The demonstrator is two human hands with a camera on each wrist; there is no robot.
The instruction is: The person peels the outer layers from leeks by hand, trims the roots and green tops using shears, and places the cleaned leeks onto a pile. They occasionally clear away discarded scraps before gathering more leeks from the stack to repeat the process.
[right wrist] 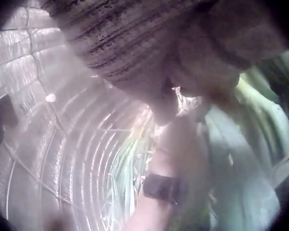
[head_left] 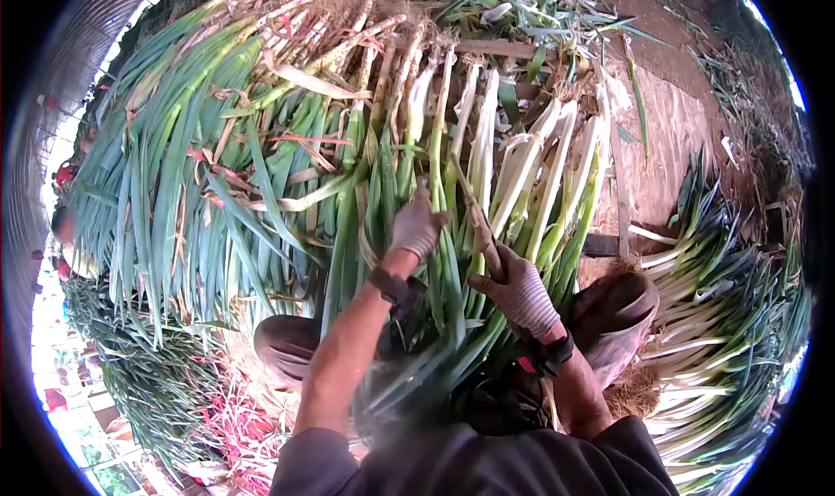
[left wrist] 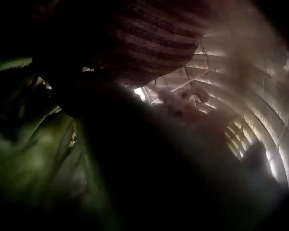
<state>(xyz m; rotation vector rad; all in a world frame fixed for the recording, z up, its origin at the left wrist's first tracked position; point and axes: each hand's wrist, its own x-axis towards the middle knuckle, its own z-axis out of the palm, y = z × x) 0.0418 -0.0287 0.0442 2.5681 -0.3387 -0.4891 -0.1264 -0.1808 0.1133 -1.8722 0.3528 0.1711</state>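
Long leeks (head_left: 522, 183) with white stems and green leaves lie side by side in front of the person. The left hand (head_left: 418, 227), in a striped glove, is down among the green leaves left of the white stems; its fingertips are partly hidden, so its hold is unclear. To its right, the gloved right hand (head_left: 519, 294) grips the lower end of a brown, dry strip (head_left: 475, 207) slanting up over the leeks. The left wrist view is very dark, with the striped glove (left wrist: 154, 43) at the top. Glove (right wrist: 130, 48) and green leaves (right wrist: 236, 159) show in the right wrist view.
A large heap of leeks (head_left: 174, 157) with rooty ends fills the left. More leeks (head_left: 696, 348) are piled at the right. Red and pink ties (head_left: 239, 422) lie lower left. The person's knees (head_left: 616, 309) flank the leaves. A wooden board (head_left: 657, 139) shows upper right.
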